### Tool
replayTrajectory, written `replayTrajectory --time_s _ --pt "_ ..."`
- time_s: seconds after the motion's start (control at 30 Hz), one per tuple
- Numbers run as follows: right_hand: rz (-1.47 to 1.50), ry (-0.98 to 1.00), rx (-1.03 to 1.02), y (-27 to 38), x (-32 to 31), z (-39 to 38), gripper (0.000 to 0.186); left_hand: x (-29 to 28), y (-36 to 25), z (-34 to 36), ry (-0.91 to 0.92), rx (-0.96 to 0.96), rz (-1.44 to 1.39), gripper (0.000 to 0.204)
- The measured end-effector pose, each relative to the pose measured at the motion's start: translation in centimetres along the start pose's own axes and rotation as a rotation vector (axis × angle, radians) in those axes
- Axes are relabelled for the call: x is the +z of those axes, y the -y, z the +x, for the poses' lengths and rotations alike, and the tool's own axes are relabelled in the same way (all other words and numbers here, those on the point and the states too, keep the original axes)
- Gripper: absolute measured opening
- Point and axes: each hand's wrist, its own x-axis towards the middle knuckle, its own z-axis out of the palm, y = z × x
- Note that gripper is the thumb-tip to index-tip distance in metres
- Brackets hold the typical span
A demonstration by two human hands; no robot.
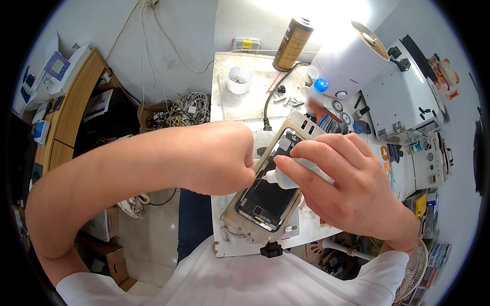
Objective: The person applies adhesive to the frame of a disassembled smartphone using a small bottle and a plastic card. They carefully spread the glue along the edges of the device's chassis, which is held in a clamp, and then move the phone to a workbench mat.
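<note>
Your opened phone [267, 200] lies in the holder [230, 216] near the middle of the surface [223, 115], its top end pointing to one o'clock. The holder, with its black knob [271, 249] at six o'clock, probably keeps the phone steady, so both hands are free. At three o'clock, your right hand [344, 178] has its fingers closed around the white bottle [286, 179], tilted so that its thin tip points to nine o'clock, perhaps for fine control. Your left hand [222, 158], at ten o'clock, is curled near this tip; whether its hidden fingers hold something, I cannot tell.
</note>
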Motion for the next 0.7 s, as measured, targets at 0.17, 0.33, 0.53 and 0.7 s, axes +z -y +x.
replayTrajectory --time_s 0.17,0.33,0.53,0.7 --pt "0.039 -0.002 -0.011 0.2 0.1 -0.2 0.046 -0.2 -0.1 -0.1 -0.006 0.035 0.081 0.028" --pt "0.055 -0.013 -0.037 0.5 0.3 -0.3 0.046 -0.1 0.0 -0.2 0.002 0.043 0.097 0.028" --pt "0.055 0.051 -0.029 0.8 0.0 -0.1 0.045 0.4 0.3 -0.3 -0.031 0.055 0.034 0.028" --pt "0.05 0.05 -0.046 1.0 0.0 0.0 0.044 0.4 0.2 -0.7 -0.027 0.061 0.055 0.027"
